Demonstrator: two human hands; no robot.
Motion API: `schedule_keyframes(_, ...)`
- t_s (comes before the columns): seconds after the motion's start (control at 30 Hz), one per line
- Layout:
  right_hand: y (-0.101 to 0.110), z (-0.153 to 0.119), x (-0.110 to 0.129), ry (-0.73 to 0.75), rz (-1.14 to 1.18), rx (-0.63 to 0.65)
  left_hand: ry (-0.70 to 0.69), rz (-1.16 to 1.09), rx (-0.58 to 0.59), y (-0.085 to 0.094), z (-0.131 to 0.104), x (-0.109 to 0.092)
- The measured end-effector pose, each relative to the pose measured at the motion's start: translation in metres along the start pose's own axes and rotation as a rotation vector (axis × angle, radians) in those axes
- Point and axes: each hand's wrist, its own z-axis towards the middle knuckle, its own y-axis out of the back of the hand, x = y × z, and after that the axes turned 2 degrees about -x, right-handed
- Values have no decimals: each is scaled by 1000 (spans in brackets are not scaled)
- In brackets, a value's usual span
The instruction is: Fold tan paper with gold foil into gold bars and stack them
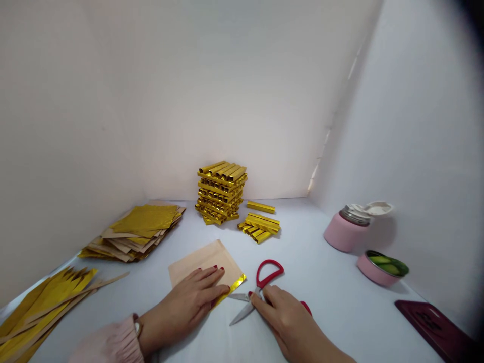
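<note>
My left hand (196,295) lies over a tan paper sheet (200,255), its fingers fairly straight and pressing the sheet to the table. A shiny gold strip (237,283) shows along the sheet's right edge, partly under my fingertips. My right hand (287,315) is closed around red-handled scissors (269,272). The scissor blades are spread apart and point left, beside the sheet's lower right edge. One red handle loop stands above my right hand; the other is mostly hidden behind it.
Gold paper tubes (221,191) are stacked at the back, with several more (260,227) beside them. Gold and tan sheets (143,227) and cut strips (41,307) lie left. On the right are a pink jar (344,232), a pink bowl (378,272) and a dark red flat object (434,327).
</note>
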Motion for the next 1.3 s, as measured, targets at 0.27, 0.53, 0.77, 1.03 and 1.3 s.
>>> schedule_keyframes(0.27, -8, 2, 4, 33, -33, -86, -6, -4, -23, -2, 1, 1)
schedule_keyframes(0.53, -8, 2, 5, 29, -36, -94, -3, -35, -24, -1, 0, 0)
schedule_keyframes(0.77, -3, 2, 5, 49, 3, -70, 5, -37, -22, -2, 0, 0)
schedule_keyframes(1.03, 1, 5, 5, 80, -8, -42, 8, -32, -30, -4, 1, 1)
schedule_keyframes(1.3, -1, 4, 8, 61, -18, -57, -8, -61, -29, 3, -11, 2)
